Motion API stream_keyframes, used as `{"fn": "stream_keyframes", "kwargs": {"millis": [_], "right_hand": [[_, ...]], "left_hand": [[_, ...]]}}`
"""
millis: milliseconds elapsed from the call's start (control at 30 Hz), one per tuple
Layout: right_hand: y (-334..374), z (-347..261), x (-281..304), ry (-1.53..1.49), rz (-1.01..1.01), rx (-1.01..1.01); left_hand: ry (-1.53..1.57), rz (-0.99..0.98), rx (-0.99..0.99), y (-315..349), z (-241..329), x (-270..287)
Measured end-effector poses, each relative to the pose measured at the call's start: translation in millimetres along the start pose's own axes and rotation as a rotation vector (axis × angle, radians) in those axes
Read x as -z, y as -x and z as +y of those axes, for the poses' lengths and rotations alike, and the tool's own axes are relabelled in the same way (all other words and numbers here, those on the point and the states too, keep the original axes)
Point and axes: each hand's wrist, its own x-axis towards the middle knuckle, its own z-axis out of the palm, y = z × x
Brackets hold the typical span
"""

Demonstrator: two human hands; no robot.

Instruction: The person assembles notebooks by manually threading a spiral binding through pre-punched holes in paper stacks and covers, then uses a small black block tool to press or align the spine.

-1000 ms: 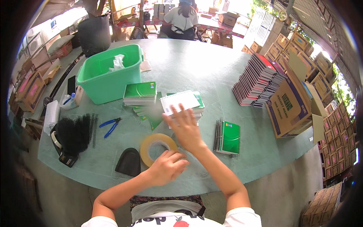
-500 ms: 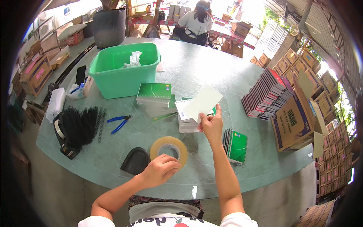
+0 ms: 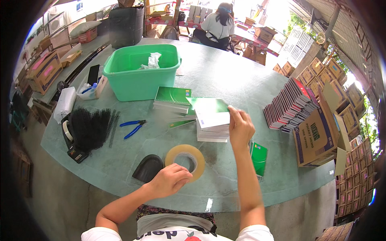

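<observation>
My right hand [image 3: 241, 127] is closed, thumb and fingers pinching the right corner of a green notebook cover [image 3: 219, 105] over a stack of white sheets [image 3: 213, 133]. A white page lies on top of that stack, partly under the cover. To its left stands a pile of green-covered notebooks [image 3: 173, 96]. My left hand [image 3: 171, 179] is loosely curled at the near edge of a roll of clear tape [image 3: 171, 156], with nothing visible in it. A black rounded pad [image 3: 147, 168] lies just left of the roll.
Blue cutters [image 3: 134, 127], black spiral coils [image 3: 90, 128] and a tape dispenser [image 3: 76, 154] lie left. A green tub [image 3: 140, 86] stands behind. Right are a spiral notebook [image 3: 259, 158], red-covered books [image 3: 287, 104] and an open carton [image 3: 315, 134]. A person [image 3: 217, 28] sits far back.
The pale sheet my right hand held up over the stack no longer shows; a green cover is now at its fingertips. That hand moved slightly right. My left hand stays by the tape.
</observation>
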Motion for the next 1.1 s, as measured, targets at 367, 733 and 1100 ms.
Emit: {"fn": "stream_keyframes", "kwargs": {"millis": [367, 733, 1100], "right_hand": [[10.4, 24.5, 9.7, 0.174, -0.437, 0.266], [5.1, -52.8, 18.1, -0.654, -0.300, -0.123], [94.0, -30.3, 24.7, -1.281, -0.538, -0.698]], "left_hand": [[-0.045, -0.047, 0.019, 9.4, -7.2, -3.3], [0.308, 0.334, 0.303, -31.4, -7.2, 3.0], [0.647, 0.151, 0.470, -54.2, -59.3, 10.0]]}}
